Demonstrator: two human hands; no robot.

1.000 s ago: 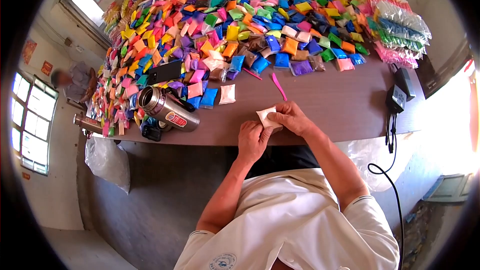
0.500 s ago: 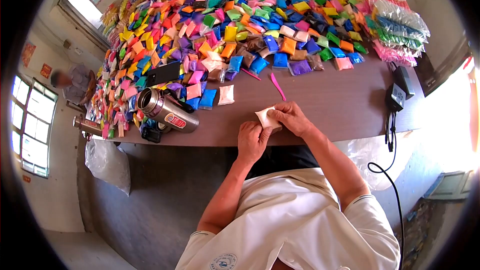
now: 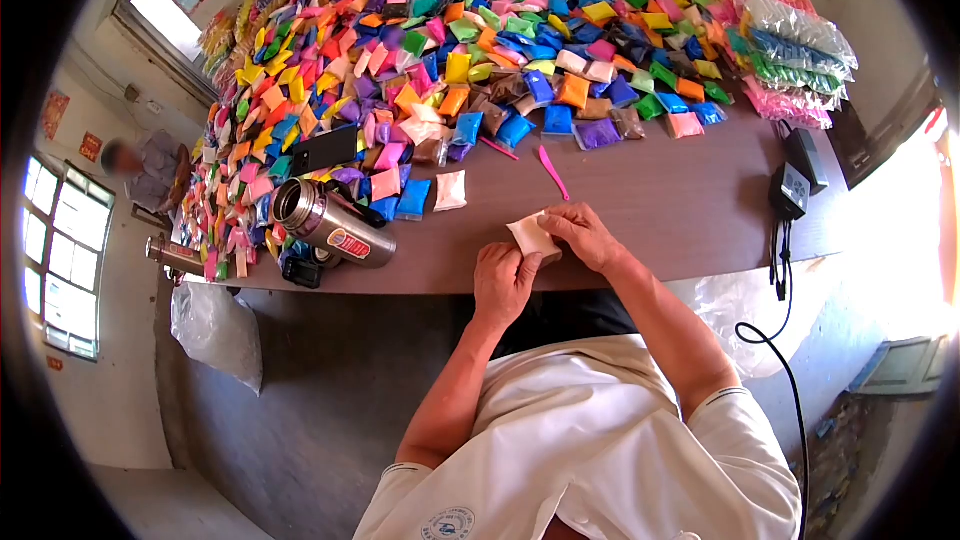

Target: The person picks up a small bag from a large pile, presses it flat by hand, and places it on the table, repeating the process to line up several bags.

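Note:
A pale cream packet (image 3: 533, 235) is gripped between my two hands over the front edge of the brown table (image 3: 650, 210). My left hand (image 3: 503, 282) pinches its lower left side, thumb on top. On its upper right side, the thumb and fingers of my right hand (image 3: 583, 234) are closed. Beyond my hands lies a pink plastic knife (image 3: 552, 173), and a second pink stick (image 3: 499, 148) rests by the pile. A light pink packet (image 3: 451, 191) lies alone to the left of the knife.
A heap of colourful packets (image 3: 460, 70) covers the back and left. An open steel flask (image 3: 335, 225) and a black phone (image 3: 325, 148) stand left; stacked clear bags (image 3: 795, 50) and a black device (image 3: 790, 193) with cables are right. Another person (image 3: 155, 165) is far left.
The cream packet is turned slightly between my fingers, and more of its face shows. Both hands stay in nearly the same place.

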